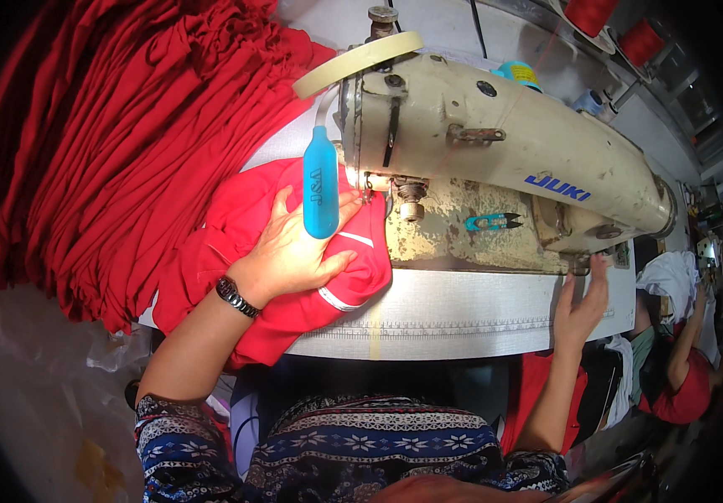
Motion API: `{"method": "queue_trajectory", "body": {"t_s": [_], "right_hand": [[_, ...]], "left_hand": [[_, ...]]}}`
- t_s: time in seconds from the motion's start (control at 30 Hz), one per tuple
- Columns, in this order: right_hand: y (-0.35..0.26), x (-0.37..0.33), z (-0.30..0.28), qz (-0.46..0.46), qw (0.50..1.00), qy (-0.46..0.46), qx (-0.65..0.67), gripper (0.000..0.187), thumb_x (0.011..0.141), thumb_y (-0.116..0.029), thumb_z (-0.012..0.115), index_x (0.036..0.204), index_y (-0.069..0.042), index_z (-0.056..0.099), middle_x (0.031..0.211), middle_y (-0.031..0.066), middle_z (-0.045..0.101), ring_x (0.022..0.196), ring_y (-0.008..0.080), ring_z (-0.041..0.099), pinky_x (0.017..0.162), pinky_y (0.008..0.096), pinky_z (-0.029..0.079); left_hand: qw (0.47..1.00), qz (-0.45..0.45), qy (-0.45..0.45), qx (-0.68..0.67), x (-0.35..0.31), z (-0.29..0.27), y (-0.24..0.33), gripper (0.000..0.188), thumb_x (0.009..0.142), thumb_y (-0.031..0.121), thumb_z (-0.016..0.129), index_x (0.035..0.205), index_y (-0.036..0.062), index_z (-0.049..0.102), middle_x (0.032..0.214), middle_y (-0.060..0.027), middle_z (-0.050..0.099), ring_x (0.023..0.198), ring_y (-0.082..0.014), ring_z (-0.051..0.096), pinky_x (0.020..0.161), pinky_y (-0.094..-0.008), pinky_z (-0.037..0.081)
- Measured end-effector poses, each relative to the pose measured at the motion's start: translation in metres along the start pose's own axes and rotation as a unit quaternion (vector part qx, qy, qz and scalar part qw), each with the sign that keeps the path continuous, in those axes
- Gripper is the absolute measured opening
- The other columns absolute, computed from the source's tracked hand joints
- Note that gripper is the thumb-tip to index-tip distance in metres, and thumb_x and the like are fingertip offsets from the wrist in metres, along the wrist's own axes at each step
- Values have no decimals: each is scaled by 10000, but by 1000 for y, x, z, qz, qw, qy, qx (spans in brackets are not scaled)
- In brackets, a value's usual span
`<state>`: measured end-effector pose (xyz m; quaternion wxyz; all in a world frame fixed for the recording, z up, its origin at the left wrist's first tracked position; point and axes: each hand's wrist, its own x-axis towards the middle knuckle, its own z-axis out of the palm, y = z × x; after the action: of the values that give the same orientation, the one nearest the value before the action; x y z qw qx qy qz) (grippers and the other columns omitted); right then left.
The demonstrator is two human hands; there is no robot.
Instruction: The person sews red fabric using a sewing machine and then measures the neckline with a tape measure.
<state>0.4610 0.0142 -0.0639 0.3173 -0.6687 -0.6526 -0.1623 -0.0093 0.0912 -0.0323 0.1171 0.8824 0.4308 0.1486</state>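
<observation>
A cream, worn sewing machine stands on the table, its needle area lit brightly. Red cloth with white stripes lies bunched under the presser foot. My left hand lies flat on this cloth with the fingers apart, the fingertips close to the foot. A blue paddle-shaped lamp hangs over that hand and hides part of its fingers. Over at the right end of the machine bed, my right hand has its fingers stretched up at the bed's edge; nothing shows in its grip.
A big pile of red garments fills the left side. Blue thread snips lie on the machine bed. A roll of pale tape rests against the machine head. Red thread cones stand behind. Another person sits at far right.
</observation>
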Motion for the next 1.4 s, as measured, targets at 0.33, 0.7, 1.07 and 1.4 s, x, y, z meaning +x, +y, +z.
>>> {"method": "queue_trajectory", "body": {"t_s": [0.33, 0.7, 1.07, 1.4], "right_hand": [[4, -5, -5, 40, 991, -78, -103, 495, 971, -250, 592, 1438, -97, 534, 1500, 88, 531, 1447, 290, 427, 1176, 619, 186], [-40, 10, -7, -35, 997, 54, 43, 405, 920, -149, 644, 1311, -48, 626, 1415, 129, 584, 1359, 355, 498, 1137, 561, 306], [-187, 37, 45, -322, 883, -230, 253, 380, 843, -53, 679, 1222, -65, 649, 1307, 94, 642, 1316, 283, 552, 1121, 547, 367], [-203, 66, 85, -396, 849, -217, 275, 418, 795, -166, 709, 1201, -73, 675, 1281, 97, 666, 1273, 256, 581, 1115, 525, 390]], "left_hand": [[1000, 6, 0, 21, 0, -2, 0, 674, 870, 279, 699, 1467, 48, 487, 1490, -155, 507, 1415, -332, 438, 1182, -472, 313], [1000, -1, 1, 18, 1, -1, 1, 675, 873, 297, 692, 1469, 53, 490, 1492, -143, 510, 1417, -308, 437, 1193, -491, 266], [995, 40, 50, 74, -5, -1, 14, 665, 891, 508, 652, 1394, 86, 546, 1425, -94, 544, 1325, -261, 513, 1105, -640, 263], [983, 39, 174, 43, -19, 33, 65, 130, 871, 125, 709, 992, 88, 679, 879, -45, 606, 863, -232, 605, 904, -430, 429]]}}
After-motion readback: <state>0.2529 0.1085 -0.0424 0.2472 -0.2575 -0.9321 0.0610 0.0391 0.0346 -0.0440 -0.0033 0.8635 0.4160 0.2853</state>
